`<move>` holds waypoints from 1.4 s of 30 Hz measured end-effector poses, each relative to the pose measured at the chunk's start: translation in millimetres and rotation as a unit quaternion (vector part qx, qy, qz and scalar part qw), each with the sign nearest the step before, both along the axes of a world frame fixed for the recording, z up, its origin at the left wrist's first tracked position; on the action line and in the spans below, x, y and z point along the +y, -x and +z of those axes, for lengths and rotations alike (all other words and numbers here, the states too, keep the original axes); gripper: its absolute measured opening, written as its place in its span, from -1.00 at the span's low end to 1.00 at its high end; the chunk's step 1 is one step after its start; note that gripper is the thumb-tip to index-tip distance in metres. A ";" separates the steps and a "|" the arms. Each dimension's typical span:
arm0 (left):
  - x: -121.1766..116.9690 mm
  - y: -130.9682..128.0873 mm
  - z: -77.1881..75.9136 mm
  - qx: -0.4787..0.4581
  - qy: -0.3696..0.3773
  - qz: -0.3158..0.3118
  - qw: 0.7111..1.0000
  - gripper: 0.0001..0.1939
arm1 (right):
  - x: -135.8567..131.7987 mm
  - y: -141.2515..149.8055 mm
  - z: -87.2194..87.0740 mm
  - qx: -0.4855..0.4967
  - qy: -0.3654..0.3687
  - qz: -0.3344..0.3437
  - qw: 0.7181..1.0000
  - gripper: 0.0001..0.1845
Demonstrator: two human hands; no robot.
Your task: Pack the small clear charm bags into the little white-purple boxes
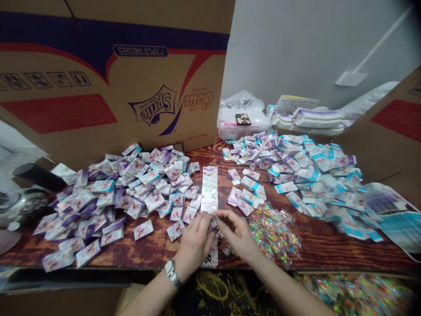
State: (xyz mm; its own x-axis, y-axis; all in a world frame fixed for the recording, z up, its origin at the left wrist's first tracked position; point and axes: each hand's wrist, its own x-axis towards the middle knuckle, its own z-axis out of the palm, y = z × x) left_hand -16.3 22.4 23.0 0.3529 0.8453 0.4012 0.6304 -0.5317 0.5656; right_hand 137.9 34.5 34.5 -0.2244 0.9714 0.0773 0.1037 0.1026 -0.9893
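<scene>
My left hand and my right hand meet at the middle of a wood-grain table, both pinching the lower end of a long, glossy printed sticker strip. The strip stands out toward the far side of the table. Left of my hands lies a heap of small white-and-purple printed packets. A wider spread of white-and-blue packets lies to the right. Near my right hand sits a pile of tiny, colourful clear bags. A metal wristwatch circles my left wrist.
A large printed cardboard box flap rises behind the table, and another stands at the right. A plastic bag with a phone on it and white packages lie at the back. More colourful bags lie below the table's front edge.
</scene>
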 end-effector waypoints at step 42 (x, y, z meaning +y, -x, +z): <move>-5.4 -8.8 -15.7 0.137 0.003 0.111 0.984 -0.22 | -32.6 24.8 -6.6 -0.167 -0.187 -0.071 0.965 -0.60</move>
State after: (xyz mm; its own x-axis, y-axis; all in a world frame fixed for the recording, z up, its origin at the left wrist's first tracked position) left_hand -7.5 17.1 7.3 0.2537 0.9161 0.3105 0.8601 -0.3605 0.3609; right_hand 113.1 2.0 27.9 -0.1635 0.9123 0.3756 0.4501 0.4078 -0.7945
